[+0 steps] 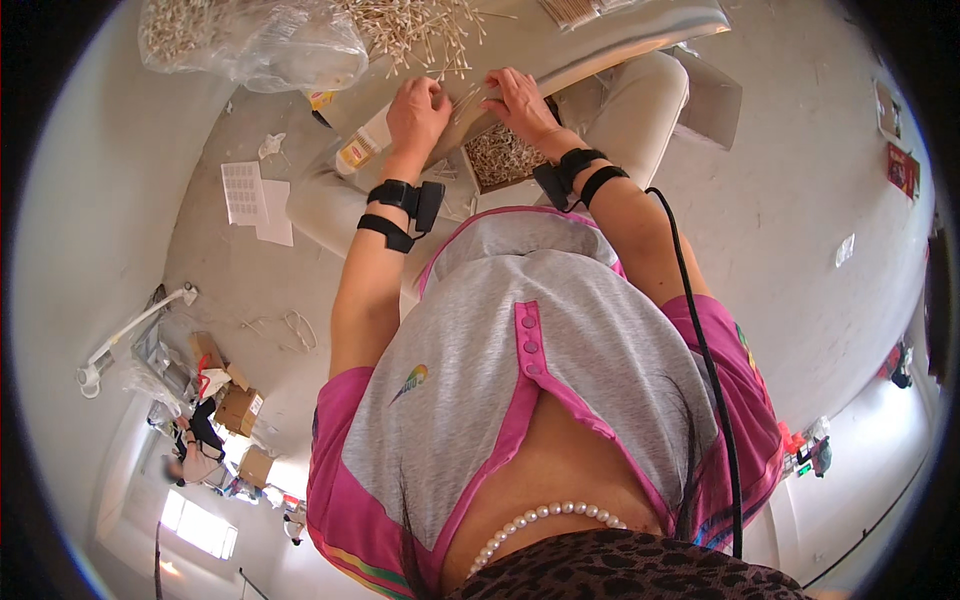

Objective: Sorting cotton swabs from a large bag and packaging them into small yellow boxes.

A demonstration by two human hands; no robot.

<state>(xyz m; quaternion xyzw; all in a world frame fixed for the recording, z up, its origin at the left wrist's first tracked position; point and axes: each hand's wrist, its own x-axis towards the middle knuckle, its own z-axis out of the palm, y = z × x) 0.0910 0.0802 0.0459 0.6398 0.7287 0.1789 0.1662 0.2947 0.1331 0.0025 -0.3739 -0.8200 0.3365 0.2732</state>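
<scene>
Over the near edge of the table, my left hand (418,115) has its fingers curled inward. What is between them, if anything, is hidden. To its right my right hand (518,102) is open, thumb and fingers apart, with nothing visible in its grasp. A few loose cotton swabs (465,98) lie between the two hands. Just beyond them spreads a large heap of cotton swabs (415,35). Below my right hand, an open box (471,170) is full of more swabs. Beside my left wrist is a white container (357,152) with a yellow and red label.
A clear plastic bag (300,50) of swabs lies at the far left of the table (600,50). More bundled swabs (570,12) sit at the far right. Paper sheets (258,200) are on the floor to the left. Behind them are cardboard boxes (238,410) and another person (195,460).
</scene>
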